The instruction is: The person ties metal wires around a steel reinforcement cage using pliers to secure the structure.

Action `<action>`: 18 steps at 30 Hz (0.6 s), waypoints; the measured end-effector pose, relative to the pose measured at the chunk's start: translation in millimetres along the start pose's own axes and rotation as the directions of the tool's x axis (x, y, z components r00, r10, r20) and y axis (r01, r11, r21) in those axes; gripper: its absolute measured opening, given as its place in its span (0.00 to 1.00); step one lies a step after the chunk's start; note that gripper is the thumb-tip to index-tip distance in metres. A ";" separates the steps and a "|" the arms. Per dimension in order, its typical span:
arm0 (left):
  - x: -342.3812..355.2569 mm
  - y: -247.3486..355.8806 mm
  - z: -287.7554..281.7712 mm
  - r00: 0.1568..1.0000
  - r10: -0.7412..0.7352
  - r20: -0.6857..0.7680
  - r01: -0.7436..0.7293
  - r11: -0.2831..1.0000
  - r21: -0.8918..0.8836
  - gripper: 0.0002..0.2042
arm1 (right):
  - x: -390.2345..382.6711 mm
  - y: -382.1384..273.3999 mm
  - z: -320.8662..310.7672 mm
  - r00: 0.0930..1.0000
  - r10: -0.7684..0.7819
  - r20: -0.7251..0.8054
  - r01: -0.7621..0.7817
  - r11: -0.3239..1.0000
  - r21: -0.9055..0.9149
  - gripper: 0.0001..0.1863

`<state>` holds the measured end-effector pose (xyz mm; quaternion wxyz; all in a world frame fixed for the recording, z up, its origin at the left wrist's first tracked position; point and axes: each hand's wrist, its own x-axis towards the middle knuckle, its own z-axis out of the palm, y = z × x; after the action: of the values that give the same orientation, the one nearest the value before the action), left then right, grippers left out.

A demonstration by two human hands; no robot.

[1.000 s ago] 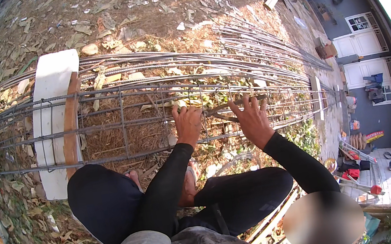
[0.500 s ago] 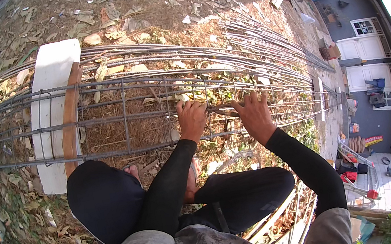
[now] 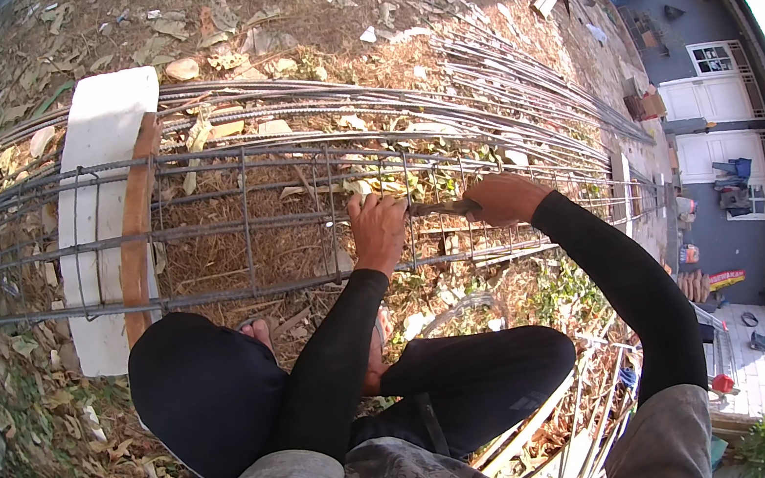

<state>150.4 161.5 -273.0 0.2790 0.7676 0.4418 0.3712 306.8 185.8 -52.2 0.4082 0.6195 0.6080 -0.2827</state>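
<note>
Steel rods form the long rebar cage (image 3: 248,225), which crosses a white board (image 3: 104,279) and a narrower wooden strip (image 3: 138,271). Between the cage's near and far edges, the left hand (image 3: 378,232) curls at the middle bar (image 3: 300,219); whether it pinches anything cannot be told. The right hand (image 3: 507,198) wraps round the handles of the pincers (image 3: 442,208). Good work here probably needs a steady left hand and an even wrist turn. The pincers point leftward from the right hand, their head just beside the left.

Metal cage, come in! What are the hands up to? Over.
Left hand at rebar cage, grip unclear. Right hand closed on pincers. Cage lying across white board. Nothing seen blocking either hand.
</note>
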 end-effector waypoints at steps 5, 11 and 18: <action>-1.2 -0.6 4.0 1.000 -0.018 -0.010 0.017 0.999 -0.033 0.05 | -5.7 -3.0 -0.9 0.937 0.101 0.334 -0.237 0.888 0.395 0.26; 2.8 0.8 3.9 0.996 -0.060 0.067 0.060 0.998 0.001 0.06 | -21.6 -14.0 65.8 0.983 0.064 0.172 -0.172 0.644 0.745 0.25; 1.6 2.4 7.7 0.994 -0.070 0.081 0.075 0.995 -0.058 0.05 | -38.0 -27.3 61.9 0.949 -0.048 -0.312 0.140 0.950 0.280 0.22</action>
<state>158.4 161.0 -275.1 0.3329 0.7562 0.4464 0.3436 285.1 111.4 -55.9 0.1984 0.6797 0.6425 -0.2928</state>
